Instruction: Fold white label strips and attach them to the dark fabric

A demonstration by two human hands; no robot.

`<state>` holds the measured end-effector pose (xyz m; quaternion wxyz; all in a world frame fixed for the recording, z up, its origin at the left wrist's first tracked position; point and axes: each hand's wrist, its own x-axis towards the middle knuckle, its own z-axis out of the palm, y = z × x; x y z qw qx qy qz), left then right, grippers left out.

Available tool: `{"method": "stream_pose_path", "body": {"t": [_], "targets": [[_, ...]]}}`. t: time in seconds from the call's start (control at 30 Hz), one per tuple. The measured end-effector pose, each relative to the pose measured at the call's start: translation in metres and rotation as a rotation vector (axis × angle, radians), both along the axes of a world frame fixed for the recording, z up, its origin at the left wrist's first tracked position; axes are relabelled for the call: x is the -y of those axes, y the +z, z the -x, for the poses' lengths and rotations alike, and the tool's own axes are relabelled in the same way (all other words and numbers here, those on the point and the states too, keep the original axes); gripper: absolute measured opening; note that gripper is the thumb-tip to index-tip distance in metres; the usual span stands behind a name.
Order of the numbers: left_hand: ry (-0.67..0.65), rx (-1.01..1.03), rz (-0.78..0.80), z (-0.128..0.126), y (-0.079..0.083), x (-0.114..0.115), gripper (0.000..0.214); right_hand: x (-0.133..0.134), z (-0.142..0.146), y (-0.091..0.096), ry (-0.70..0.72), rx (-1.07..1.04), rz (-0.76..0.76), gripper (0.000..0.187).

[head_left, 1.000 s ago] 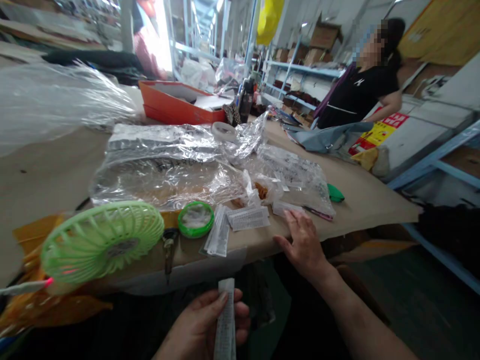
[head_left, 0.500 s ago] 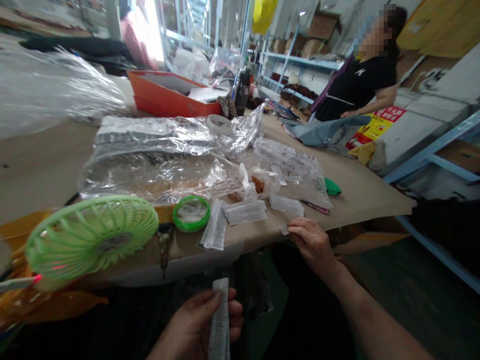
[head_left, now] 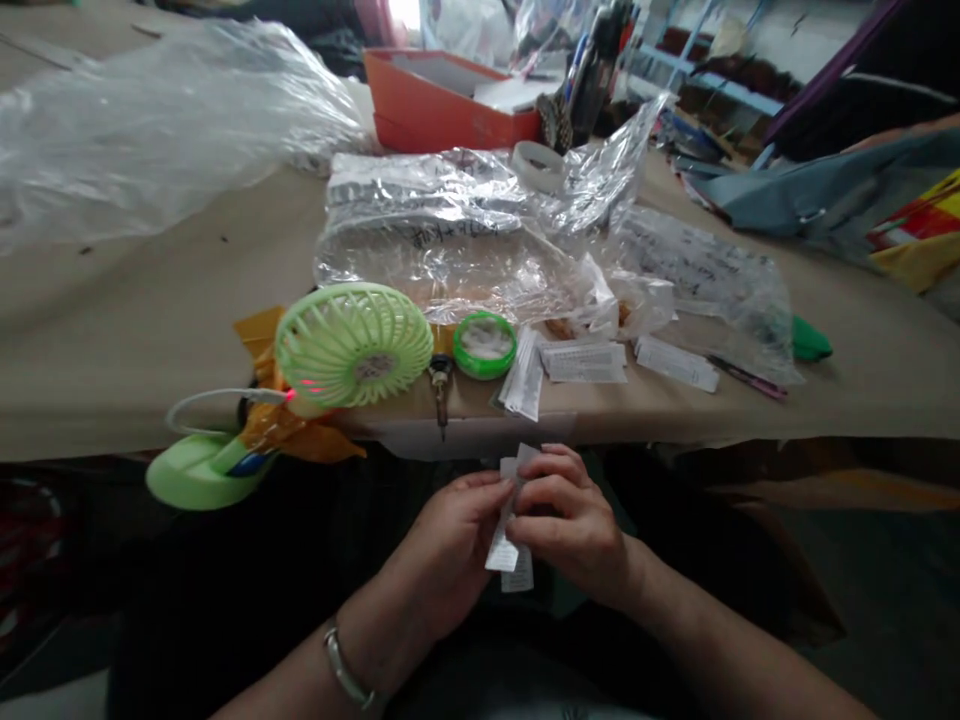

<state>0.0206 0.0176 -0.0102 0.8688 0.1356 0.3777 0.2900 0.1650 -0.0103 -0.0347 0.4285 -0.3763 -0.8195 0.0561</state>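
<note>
Printed white label strips (head_left: pixel 517 576) are in my left hand (head_left: pixel 454 535), pinched between thumb and fingers in front of the table edge. My right hand (head_left: pixel 577 525) is closed on another white label (head_left: pixel 501 550), which lies slantwise across those strips. The two hands almost meet, and their fingers partly cover the labels. Past them on the table are a fanned bundle of labels (head_left: pixel 523 375), a flat stack (head_left: pixel 583 361) and one more label pile (head_left: pixel 676 362). A round green tub (head_left: pixel 484 346) with white contents sits left of the bundle.
A green fan (head_left: pixel 356 345) with an orange wrapping stands left at the edge, beside a small pointed tool (head_left: pixel 441 395). Behind lie clear plastic bags (head_left: pixel 450 250), a tape roll (head_left: pixel 538 166) and an orange box (head_left: pixel 450 110). A person in dark clothes (head_left: pixel 892 90) stands back right.
My right hand has come from the table's edge at the right to my left hand, with a label in it. My left hand has risen. The view has turned downward and left.
</note>
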Motion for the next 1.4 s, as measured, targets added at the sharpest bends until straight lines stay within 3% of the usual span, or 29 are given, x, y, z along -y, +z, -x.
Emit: {"method": "stream_pose_path", "body": {"t": [0.13, 0.37, 0.53, 0.77, 0.9, 0.97, 1.03, 1.13, 1.2, 1.3, 1.4], "targets": [[0.038, 0.029, 0.012, 0.003, -0.004, 0.001, 0.006, 0.004, -0.005, -0.008, 0.047, 0.054, 0.067, 0.021], [0.055, 0.071, 0.046, 0.003, -0.011, 0.002, 0.008, 0.006, -0.010, 0.004, 0.133, 0.130, 0.099, 0.019], [0.050, 0.147, 0.030, 0.004, -0.013, 0.004, 0.008, 0.006, -0.010, 0.002, 0.148, 0.140, 0.113, 0.019], [0.036, 0.097, 0.040, 0.005, -0.014, 0.007, 0.013, 0.008, -0.010, 0.004, 0.183, 0.093, 0.148, 0.013], [-0.016, 0.038, 0.046, 0.009, -0.012, 0.007, 0.012, 0.009, -0.015, 0.007, 0.152, -0.123, 0.197, 0.022], [-0.097, 0.042, 0.021, 0.012, -0.010, 0.008, 0.016, 0.006, -0.020, 0.005, 0.056, -0.293, 0.324, 0.026], [-0.162, 0.045, -0.014, 0.013, -0.009, 0.009, 0.020, 0.001, -0.023, 0.000, 0.029, -0.475, 0.611, 0.034], [-0.218, 0.027, -0.055, 0.014, -0.008, 0.012, 0.022, -0.009, -0.024, -0.010, 0.227, -0.712, 1.102, 0.056], [-0.247, 0.012, -0.079, 0.013, -0.007, 0.013, 0.024, -0.014, -0.021, -0.017, 0.376, -0.814, 1.297, 0.058], [-0.284, -0.006, -0.116, 0.012, -0.007, 0.014, 0.031, -0.018, -0.014, -0.024, 0.474, -0.888, 1.413, 0.048], [-0.274, -0.052, -0.107, 0.011, -0.008, 0.016, 0.028, -0.017, -0.006, -0.028, 0.477, -0.952, 1.394, 0.034]]}}
